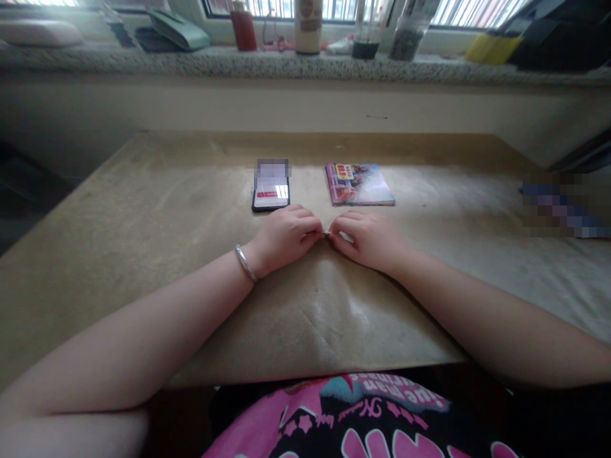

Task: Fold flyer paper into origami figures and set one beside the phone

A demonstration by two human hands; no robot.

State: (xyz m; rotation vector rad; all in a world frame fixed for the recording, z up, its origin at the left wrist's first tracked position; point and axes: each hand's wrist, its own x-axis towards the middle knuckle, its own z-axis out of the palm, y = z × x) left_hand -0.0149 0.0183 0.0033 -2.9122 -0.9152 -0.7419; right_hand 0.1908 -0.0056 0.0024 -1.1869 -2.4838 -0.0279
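My left hand [291, 235] and my right hand [365, 236] meet fingertip to fingertip over the middle of the table. Both are closed in a pinch on a small, thin, pale piece [326, 233] that shows between them; it is too small to name. Just beyond my left hand lies a phone [271, 191] with its screen lit. Past my right hand is a flat, colourful booklet or packet [360, 184] with a yellow label. A silver bangle [245, 263] circles my left wrist.
The table [143, 222] has a tan cover. On the granite sill [214, 67] behind it stand a red bottle [244, 28], a tall pale container [308, 28], a cup [410, 35] of dark grains and a yellow item [494, 48]. A blurred patterned object [568, 210] lies at the right.
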